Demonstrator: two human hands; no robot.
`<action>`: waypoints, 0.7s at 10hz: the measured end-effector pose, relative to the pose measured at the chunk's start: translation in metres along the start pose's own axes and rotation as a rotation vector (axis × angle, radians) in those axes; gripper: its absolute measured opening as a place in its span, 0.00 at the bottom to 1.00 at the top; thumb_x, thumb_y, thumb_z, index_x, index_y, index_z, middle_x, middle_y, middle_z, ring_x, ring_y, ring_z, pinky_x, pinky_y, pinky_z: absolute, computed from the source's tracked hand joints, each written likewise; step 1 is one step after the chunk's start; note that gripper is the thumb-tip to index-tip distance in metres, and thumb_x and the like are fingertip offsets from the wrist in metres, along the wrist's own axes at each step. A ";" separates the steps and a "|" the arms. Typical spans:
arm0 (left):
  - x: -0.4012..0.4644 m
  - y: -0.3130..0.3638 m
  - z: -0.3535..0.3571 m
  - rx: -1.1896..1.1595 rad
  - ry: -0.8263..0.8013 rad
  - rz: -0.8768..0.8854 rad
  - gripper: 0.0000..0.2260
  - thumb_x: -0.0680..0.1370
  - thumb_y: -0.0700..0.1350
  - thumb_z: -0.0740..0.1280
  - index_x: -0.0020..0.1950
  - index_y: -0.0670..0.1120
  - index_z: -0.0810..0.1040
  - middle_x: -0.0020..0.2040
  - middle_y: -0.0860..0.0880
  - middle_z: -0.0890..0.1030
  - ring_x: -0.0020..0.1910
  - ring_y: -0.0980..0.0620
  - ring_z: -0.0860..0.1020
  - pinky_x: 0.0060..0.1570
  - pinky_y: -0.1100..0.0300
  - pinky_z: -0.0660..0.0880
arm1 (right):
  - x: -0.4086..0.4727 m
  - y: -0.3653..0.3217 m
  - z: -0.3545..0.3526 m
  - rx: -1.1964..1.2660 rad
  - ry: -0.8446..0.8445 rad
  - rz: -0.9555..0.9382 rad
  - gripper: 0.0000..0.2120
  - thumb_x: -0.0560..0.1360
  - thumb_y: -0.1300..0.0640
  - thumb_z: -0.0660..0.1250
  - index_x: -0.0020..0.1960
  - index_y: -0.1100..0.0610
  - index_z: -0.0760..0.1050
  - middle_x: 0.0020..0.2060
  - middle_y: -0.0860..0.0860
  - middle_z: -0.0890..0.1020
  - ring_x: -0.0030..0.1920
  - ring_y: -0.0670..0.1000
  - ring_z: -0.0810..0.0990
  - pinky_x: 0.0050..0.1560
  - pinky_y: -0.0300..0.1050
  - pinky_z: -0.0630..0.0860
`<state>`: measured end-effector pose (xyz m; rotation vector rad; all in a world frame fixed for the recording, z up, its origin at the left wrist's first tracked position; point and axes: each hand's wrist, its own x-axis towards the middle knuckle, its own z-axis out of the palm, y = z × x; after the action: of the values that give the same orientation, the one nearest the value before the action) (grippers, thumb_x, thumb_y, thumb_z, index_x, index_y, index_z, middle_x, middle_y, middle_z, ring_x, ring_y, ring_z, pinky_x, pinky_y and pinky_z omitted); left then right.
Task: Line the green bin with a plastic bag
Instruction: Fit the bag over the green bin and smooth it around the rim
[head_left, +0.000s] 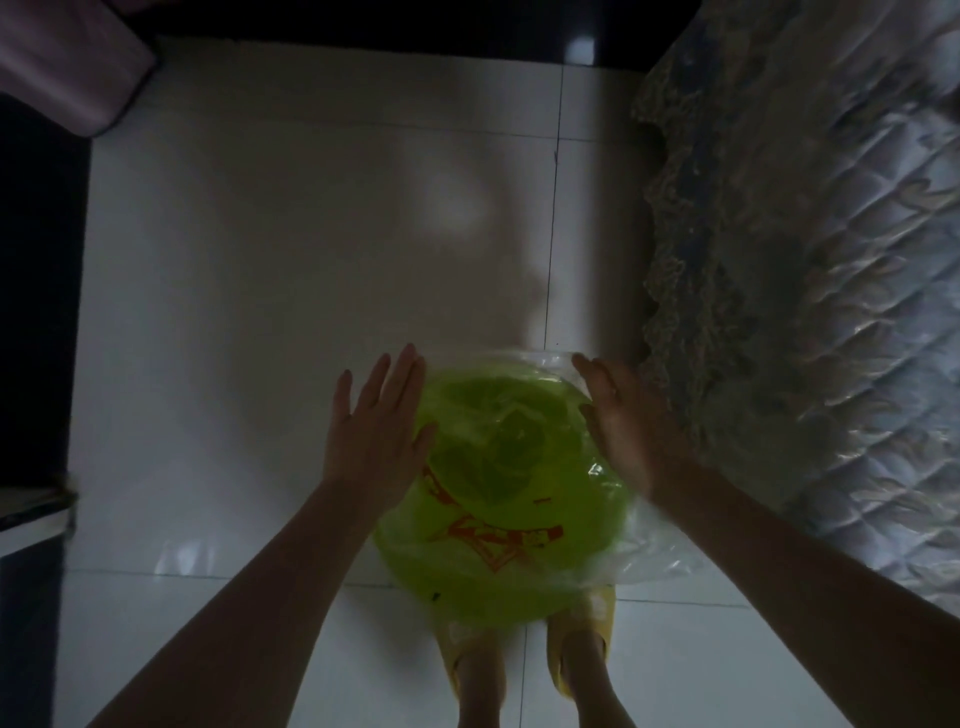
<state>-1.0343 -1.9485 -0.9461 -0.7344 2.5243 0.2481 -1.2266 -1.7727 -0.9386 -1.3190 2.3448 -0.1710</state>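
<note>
Green bin (498, 519) on the floor (291, 249) before the person's feet, near the bed (810, 249); clear bag (644, 551) draped over its mouth. Left hand (374, 431) and right hand (623, 421) flank the rim, both open, equally near

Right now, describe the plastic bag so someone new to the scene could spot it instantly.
Start at the white tiled floor beside the quilted bedspread. A round green bin stands there between the left hand and right hand. The plastic bag is the clear, crinkled film with red print draped over it.
</note>
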 end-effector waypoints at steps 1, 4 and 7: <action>0.020 0.002 0.003 -0.102 -0.078 -0.021 0.28 0.79 0.59 0.47 0.77 0.50 0.46 0.79 0.53 0.50 0.77 0.51 0.50 0.73 0.44 0.44 | 0.008 0.011 0.014 0.083 -0.014 0.034 0.22 0.76 0.58 0.66 0.66 0.64 0.69 0.55 0.63 0.79 0.50 0.63 0.79 0.51 0.54 0.77; -0.003 -0.025 0.020 -0.946 -0.367 -0.295 0.30 0.76 0.59 0.59 0.75 0.52 0.56 0.75 0.47 0.63 0.73 0.45 0.62 0.70 0.51 0.59 | -0.009 0.020 0.033 1.194 -0.311 0.715 0.10 0.79 0.47 0.58 0.54 0.46 0.76 0.54 0.50 0.80 0.55 0.52 0.79 0.47 0.44 0.74; -0.071 -0.028 0.018 -1.346 0.035 -0.862 0.33 0.62 0.61 0.74 0.60 0.45 0.73 0.55 0.44 0.80 0.52 0.43 0.79 0.52 0.48 0.74 | -0.074 -0.005 -0.022 0.469 0.262 0.567 0.03 0.72 0.68 0.68 0.45 0.63 0.76 0.40 0.58 0.78 0.40 0.51 0.73 0.40 0.38 0.67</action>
<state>-0.9598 -1.9340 -0.9259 -2.1470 1.5112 1.6091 -1.1995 -1.7155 -0.8936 -0.4101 2.5699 -0.6928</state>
